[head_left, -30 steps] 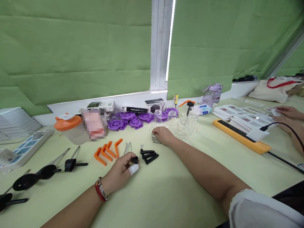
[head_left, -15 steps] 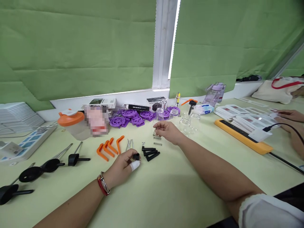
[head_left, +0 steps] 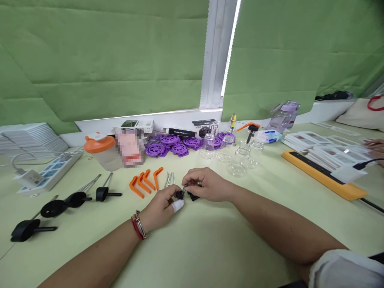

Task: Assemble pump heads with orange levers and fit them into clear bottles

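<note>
The left hand [head_left: 163,206] pinches one black cap [head_left: 179,195] just above the table [head_left: 210,248]; the right hand [head_left: 207,186] pinches one small spring [head_left: 184,188] at the cap's mouth. Beside them lie three orange levers [head_left: 145,182], a few metal pins [head_left: 169,179], about five glass jars [head_left: 237,158] and three black handled tools [head_left: 64,204]

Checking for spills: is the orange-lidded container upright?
Upright: the orange-lidded container stands on the table, lid on top.
</note>
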A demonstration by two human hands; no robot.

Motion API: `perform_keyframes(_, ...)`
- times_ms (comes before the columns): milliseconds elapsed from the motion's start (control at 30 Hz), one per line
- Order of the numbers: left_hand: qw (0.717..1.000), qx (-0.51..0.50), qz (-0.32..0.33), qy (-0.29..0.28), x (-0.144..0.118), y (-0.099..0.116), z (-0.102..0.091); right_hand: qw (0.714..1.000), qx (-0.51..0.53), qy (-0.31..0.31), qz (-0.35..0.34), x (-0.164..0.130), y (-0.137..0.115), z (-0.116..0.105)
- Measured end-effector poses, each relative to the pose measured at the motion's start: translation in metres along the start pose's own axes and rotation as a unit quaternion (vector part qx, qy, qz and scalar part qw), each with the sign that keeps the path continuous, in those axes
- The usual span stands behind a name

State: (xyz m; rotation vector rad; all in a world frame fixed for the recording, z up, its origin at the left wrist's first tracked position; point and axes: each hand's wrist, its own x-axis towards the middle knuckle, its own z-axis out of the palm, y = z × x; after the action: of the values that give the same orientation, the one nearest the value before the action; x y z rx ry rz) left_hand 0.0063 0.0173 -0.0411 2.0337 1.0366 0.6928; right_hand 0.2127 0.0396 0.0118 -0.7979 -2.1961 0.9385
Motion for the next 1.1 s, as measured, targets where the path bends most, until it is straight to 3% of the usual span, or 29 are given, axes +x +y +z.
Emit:
perform_keyframes(200, 1.000, 0.020, 0.009, -0.004, -0.001, 0.004, 0.000, 0.999, -0.021, 0.031, -0.015, 0.001, -0.002, 0.007)
perform_keyframes(367, 1.000, 0.011, 0.016, -0.003, -0.001, 0.005, 0.000, 0.999, -0.032, 0.006, -0.044, -0.003, -0.005, 0.012)
perform_keyframes(533, 1.000, 0.005, 0.020, -0.013, -0.002, 0.006, -0.002, 0.999, -0.034, 0.021, 0.000, -0.006, 0.001, 0.022)
perform_keyframes(667, 1.000, -0.008, 0.015, -0.015, -0.003, 0.006, -0.004, 0.997, -0.073, 0.023, -0.022, -0.007, 0.005, 0.026)
perform_keyframes(767, 0.999, -0.028, 0.004, -0.015, -0.003, 0.006, -0.004, 0.996, -0.083, 0.001, -0.045, -0.007, 0.004, 0.025)
perform_keyframes(900, 0.996, -0.077, -0.021, 0.025, -0.005, 0.004, -0.003, 0.993, -0.087, -0.037, -0.072, -0.003, 0.004, 0.009)
perform_keyframes(967, 0.995, -0.091, -0.039, 0.018, -0.005, 0.001, -0.002, 0.995, -0.084, 0.016, -0.054, -0.001, 0.010, -0.006)
perform_keyframes(1033, 0.993, -0.104, -0.052, -0.015, -0.006, -0.003, -0.004, 0.991, -0.064, 0.115, 0.002, 0.001, 0.020, -0.024)
perform_keyframes(1100, 0.992, -0.108, -0.056, -0.037, -0.006, -0.006, -0.007, 0.981, -0.060, 0.168, 0.075, 0.000, 0.034, -0.040)
